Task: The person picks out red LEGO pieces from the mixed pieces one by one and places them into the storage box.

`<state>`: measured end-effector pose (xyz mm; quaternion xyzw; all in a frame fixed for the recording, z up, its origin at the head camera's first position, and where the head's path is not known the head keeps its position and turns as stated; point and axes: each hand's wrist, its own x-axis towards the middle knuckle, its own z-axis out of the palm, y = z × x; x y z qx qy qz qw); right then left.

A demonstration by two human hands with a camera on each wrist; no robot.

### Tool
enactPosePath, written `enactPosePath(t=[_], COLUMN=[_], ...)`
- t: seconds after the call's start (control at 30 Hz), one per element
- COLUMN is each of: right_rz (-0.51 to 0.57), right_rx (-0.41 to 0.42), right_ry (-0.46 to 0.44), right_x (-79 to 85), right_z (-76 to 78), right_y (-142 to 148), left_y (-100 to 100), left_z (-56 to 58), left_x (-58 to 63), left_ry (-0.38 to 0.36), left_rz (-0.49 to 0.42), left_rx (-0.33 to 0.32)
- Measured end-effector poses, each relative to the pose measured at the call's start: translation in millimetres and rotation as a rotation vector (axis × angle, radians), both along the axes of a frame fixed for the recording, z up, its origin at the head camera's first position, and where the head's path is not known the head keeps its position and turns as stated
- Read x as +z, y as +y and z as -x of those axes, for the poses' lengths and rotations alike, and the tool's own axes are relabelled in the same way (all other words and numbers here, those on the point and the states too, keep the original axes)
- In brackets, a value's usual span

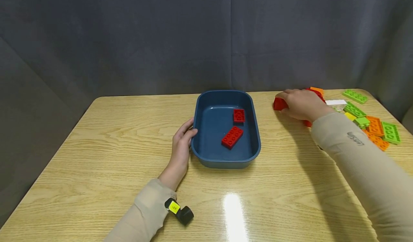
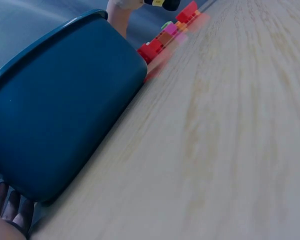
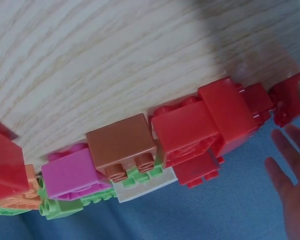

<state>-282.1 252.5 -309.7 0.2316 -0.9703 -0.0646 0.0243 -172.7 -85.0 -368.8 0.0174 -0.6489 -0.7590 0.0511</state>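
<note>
My left hand (image 1: 181, 145) rests against the left side of a dark blue plastic bin (image 1: 206, 127), thumb at the rim and fingers along the outer wall. Inside the bin lie a long red brick (image 1: 232, 137) and a smaller red brick (image 1: 239, 115). Over to the right, my right hand (image 1: 303, 103) pinches a red toy brick (image 1: 279, 104) at the end of a pile. The right wrist view shows fingertips at that brick (image 3: 289, 96), with the other fingers spread beside it.
Along the table's right side lie more bricks: red (image 3: 185, 125), brown (image 3: 121, 142), pink (image 3: 72, 172), white (image 1: 336, 104), orange (image 1: 375, 126) and green (image 1: 391, 132). A grey curtain (image 1: 161, 37) hangs behind the wooden table (image 1: 122, 145).
</note>
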Motion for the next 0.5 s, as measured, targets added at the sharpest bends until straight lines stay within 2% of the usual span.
enactPosePath(t=[0.17, 0.5], right_rz=[-0.033, -0.048], right_rx=[-0.017, 0.002], right_ry=[-0.011, -0.003], right_x=[-2.6, -8.4], right_z=[1.6, 5.8], right_y=[-0.7, -3.2], left_y=[0.2, 1.0], left_z=[0.1, 0.3], left_x=[0.2, 0.7], left_ry=[-0.002, -0.001], left_rz=[-0.001, 0.007], left_rx=[0.004, 0.01])
